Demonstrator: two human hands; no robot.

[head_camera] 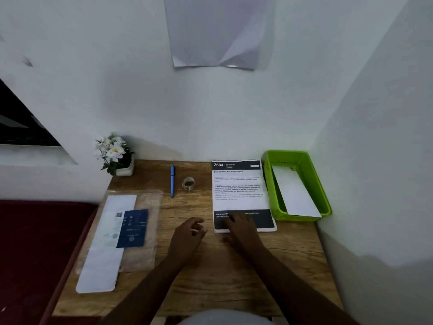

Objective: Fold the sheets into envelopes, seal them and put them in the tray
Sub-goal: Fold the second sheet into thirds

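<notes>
A printed sheet (239,186) with a black header and a black footer lies flat on the wooden desk (210,277), on what looks like a small stack. My right hand (241,227) rests with spread fingers on its near black band. My left hand (189,233) hovers just left of the sheet, fingers loosely curled, holding nothing. The green tray (314,184) stands at the right against the wall, with one folded white envelope (295,193) inside. White envelopes (105,249) with a dark blue leaflet (133,228) on top lie at the desk's left.
A blue pen (172,181) and a small roll of tape (188,183) lie behind my hands. A white pot of flowers (116,156) stands in the back left corner. Walls close the desk at the back and right. A dark red surface (35,242) borders the left.
</notes>
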